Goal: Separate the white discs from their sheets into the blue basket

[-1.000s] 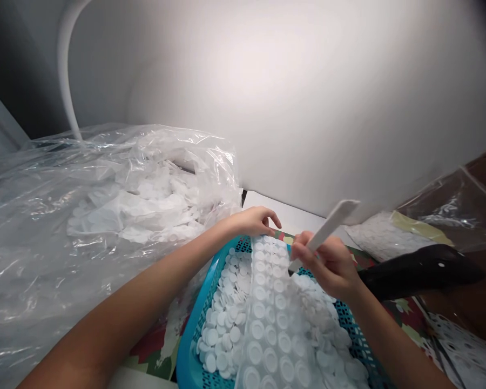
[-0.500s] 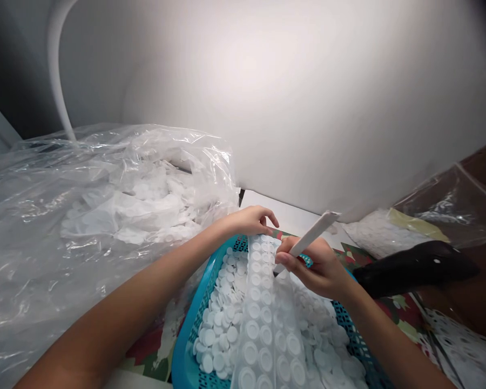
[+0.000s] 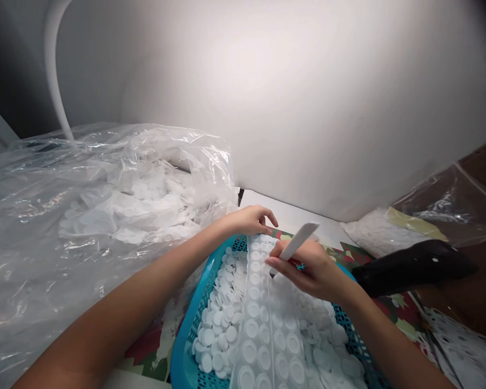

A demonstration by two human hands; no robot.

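Observation:
A translucent white plastic sheet (image 3: 251,329) with rows of round raised discs lies lengthwise over a blue plastic basket (image 3: 183,346). My left hand (image 3: 251,219) is at its far end, index finger bent and clear of the sheet; the other fingers, partly hidden, seem to grip the edge. My right hand (image 3: 308,265) is closed around a flat white stick-like tool (image 3: 300,239), slanting up to the right. Its dark tip touches or nearly touches the sheet's middle, between disc rows. Loose white plastic discs (image 3: 218,324) fill the basket on both sides of the sheet.
A big clear plastic bag (image 3: 105,200) of white plastic pieces spreads on the left. On the right are a black curved object (image 3: 417,267), another bag of white pieces (image 3: 380,232) and punched white scraps (image 3: 465,340). A patterned cloth (image 3: 146,351) lies under the basket.
My right hand has moved slightly left and toward me along the sheet, and the tool's upper end has shifted left and down. My left hand stays in place.

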